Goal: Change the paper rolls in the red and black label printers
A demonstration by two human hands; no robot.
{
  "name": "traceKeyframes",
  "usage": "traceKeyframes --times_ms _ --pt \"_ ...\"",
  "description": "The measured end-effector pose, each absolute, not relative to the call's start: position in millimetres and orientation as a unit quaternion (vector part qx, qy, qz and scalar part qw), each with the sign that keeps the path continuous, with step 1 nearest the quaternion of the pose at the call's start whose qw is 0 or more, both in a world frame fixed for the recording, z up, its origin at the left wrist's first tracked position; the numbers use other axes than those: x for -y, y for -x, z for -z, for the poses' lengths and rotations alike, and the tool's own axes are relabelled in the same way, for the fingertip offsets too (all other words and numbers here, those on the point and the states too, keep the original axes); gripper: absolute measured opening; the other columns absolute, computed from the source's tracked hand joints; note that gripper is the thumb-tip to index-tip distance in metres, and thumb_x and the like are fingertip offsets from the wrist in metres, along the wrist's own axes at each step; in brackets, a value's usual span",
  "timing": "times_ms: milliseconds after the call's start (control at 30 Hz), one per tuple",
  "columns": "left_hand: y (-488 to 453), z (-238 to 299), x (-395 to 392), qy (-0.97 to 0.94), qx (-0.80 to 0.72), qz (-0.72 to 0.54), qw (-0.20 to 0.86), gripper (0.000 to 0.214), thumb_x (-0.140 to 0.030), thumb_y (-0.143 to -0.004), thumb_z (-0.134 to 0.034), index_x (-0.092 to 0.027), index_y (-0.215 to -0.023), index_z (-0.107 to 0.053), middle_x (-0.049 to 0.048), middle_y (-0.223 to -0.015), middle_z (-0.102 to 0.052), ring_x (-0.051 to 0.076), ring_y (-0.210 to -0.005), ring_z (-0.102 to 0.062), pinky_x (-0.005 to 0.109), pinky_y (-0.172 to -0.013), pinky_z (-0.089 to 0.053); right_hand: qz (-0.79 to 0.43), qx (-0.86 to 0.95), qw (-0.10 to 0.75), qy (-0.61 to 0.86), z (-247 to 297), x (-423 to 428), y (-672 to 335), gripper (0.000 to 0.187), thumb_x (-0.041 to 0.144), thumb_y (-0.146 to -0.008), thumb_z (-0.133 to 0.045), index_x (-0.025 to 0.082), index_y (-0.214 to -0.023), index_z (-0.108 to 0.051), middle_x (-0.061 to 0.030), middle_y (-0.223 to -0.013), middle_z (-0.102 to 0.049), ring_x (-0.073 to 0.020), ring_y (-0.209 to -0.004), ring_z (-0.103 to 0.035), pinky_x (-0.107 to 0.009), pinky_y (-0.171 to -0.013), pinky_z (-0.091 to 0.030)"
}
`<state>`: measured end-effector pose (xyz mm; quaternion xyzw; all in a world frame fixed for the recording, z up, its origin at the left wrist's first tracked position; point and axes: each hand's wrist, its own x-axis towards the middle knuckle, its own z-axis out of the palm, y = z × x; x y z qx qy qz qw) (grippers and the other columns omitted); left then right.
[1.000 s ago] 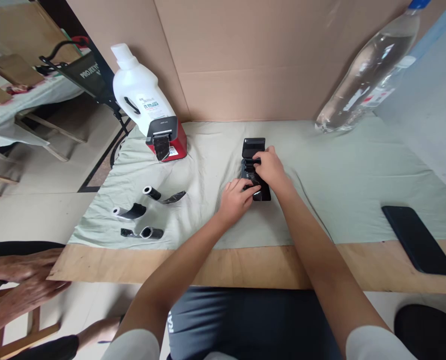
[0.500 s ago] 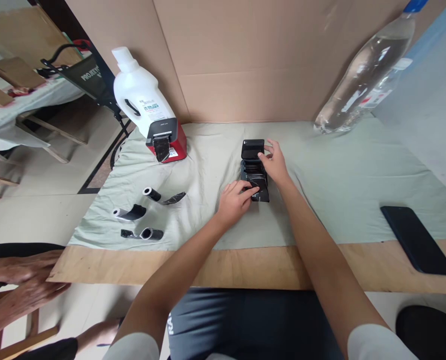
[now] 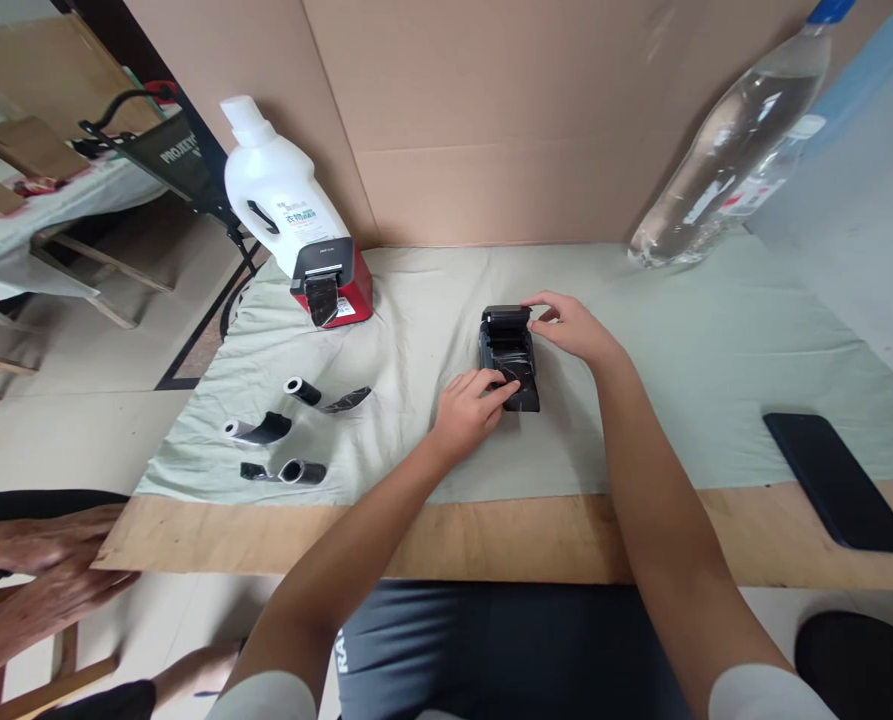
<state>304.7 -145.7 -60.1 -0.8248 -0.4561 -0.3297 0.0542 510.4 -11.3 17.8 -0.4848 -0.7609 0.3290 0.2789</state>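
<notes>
- 2 hands on 1 black device point(image 3: 486, 345), mid-cloth, approx centre of view; lid point(image 3: 506, 318) at its far end is tilted part-way up.
- L hand point(image 3: 472, 410): at device's near-left side, loosely open, fingers fwd, tips resting on the black strip point(image 3: 522, 397) that runs out the near end. Contact from above; nothing wrapped in the palm.
- R hand point(image 3: 570, 325): at lid's right edge, palm off to the right. Thumb + index partly spread, tips at lid corner; can't tell if it's a real pinch or just a touch.
- 3 rolls point(image 3: 305, 390) on cloth, left of L hand, well apart from device. All lie on their sides, each w/ a dark tail; 2 tails point right, nearest one's points left.
- Red box point(image 3: 360, 288), black top, far left of cloth; another dark strip point(image 3: 321, 302) hangs from its front. White bottle point(image 3: 285, 190) upright just behind.
- Phone point(image 3: 840, 480), screen dark, near right, part on cloth point(image 3: 416, 285), part on bare wood edge point(image 3: 491, 540).
- Big bottle point(image 3: 738, 130), blue cap, clear liquid, far right; small bottle point(image 3: 765, 180) w/ white cap beside it. Cardboard point(image 3: 491, 100) stands along the back.
- Co-worker's hands point(image 3: 48, 560) together by the table's near-left corner.
</notes>
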Motion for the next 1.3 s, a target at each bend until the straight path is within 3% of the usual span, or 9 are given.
traceKeyframes --times_ms 200,433,567,700,833,1000,1133,1300 --pt "-304.7 59.3 146.7 0.824 0.448 0.340 0.068 0.039 -0.009 -0.098 -0.051 -0.025 -0.124 -0.075 0.0070 -0.110 -0.074 0.019 -0.092 -0.066 0.033 -0.076 -0.047 -0.353 0.778 0.149 0.497 -29.7 18.8 -506.8 0.038 0.028 -0.084 -0.070 0.021 -0.121 -0.071 -0.0093 -0.123 -0.071 -0.0245 -0.098 -0.067 -0.036 -0.087 -0.053" --pt "-305.0 60.2 147.0 0.826 0.452 0.333 0.056 0.041 -0.009 -0.098 -0.050 -0.026 -0.124 -0.075 0.0076 -0.111 -0.074 0.019 -0.091 -0.066 0.033 -0.077 -0.050 -0.366 0.732 0.180 0.546 -19.1 17.3 -491.9 0.049 0.025 -0.090 -0.067 0.016 -0.137 -0.064 -0.0160 -0.148 -0.063 -0.0290 -0.129 -0.063 -0.043 -0.112 -0.047" --pt "-305.7 60.4 147.2 0.824 0.454 0.333 0.060 0.040 -0.010 -0.098 -0.050 -0.026 -0.124 -0.076 0.0079 -0.110 -0.074 0.019 -0.091 -0.066 0.033 -0.078 -0.051 -0.392 0.701 0.174 0.569 -17.9 17.4 -487.7 0.054 0.025 -0.091 -0.069 0.014 -0.144 -0.061 -0.0176 -0.151 -0.061 -0.0281 -0.133 -0.062 -0.041 -0.116 -0.044" --pt "-306.1 59.4 147.6 0.826 0.452 0.331 0.058 0.038 -0.011 -0.099 -0.050 -0.025 -0.124 -0.076 0.0084 -0.110 -0.074 0.019 -0.093 -0.066 0.033 -0.079 -0.051 -0.401 0.693 0.158 0.578 -18.6 17.4 -487.4 0.055 0.025 -0.093 -0.069 0.015 -0.146 -0.060 -0.0166 -0.147 -0.063 -0.0260 -0.125 -0.065 -0.039 -0.112 -0.047" --pt "-306.1 60.0 146.8 0.826 0.453 0.329 0.058 0.037 -0.012 -0.101 -0.050 -0.024 -0.126 -0.075 0.0087 -0.112 -0.073 0.020 -0.095 -0.066 0.034 -0.078 -0.050 -0.407 0.686 0.134 0.588 -13.9 11.5 -486.5 0.058 0.025 -0.092 -0.071 0.018 -0.148 -0.057 -0.0141 -0.131 -0.071 -0.0221 -0.103 -0.069 -0.037 -0.098 -0.053" --pt "-307.1 61.5 144.9 0.829 0.451 0.327 0.054 0.039 -0.013 -0.100 -0.050 -0.025 -0.127 -0.075 0.0087 -0.111 -0.073 0.020 -0.094 -0.067 0.034 -0.080 -0.051 -0.370 0.693 0.063 0.615 -17.4 -2.2 -480.7 0.061 0.028 -0.090 -0.076 0.022 -0.148 -0.057 -0.0097 -0.112 -0.075 -0.0184 -0.077 -0.065 -0.035 -0.081 -0.054" --pt "-307.0 60.3 145.2 0.828 0.452 0.330 0.049 0.039 -0.010 -0.098 -0.051 -0.024 -0.126 -0.076 0.0087 -0.112 -0.073 0.020 -0.094 -0.066 0.034 -0.079 -0.051 -0.365 0.692 0.013 0.623 -33.1 -2.5 -476.5 0.069 0.034 -0.085 -0.084 0.026 -0.149 -0.058 -0.0063 -0.097 -0.075 -0.0205 -0.072 -0.065 -0.037 -0.079 -0.053" --pt "-305.1 58.1 146.1 0.827 0.450 0.332 0.055 0.040 -0.010 -0.098 -0.051 -0.024 -0.126 -0.076 0.0086 -0.112 -0.073 0.020 -0.094 -0.066 0.033 -0.079 -0.052 -0.362 0.679 0.000 0.638 -44.0 7.6 -471.3 0.065 0.030 -0.091 -0.076 0.025 -0.151 -0.055 -0.0090 -0.103 -0.076 -0.0196 -0.069 -0.066 -0.036 -0.075 -0.054"
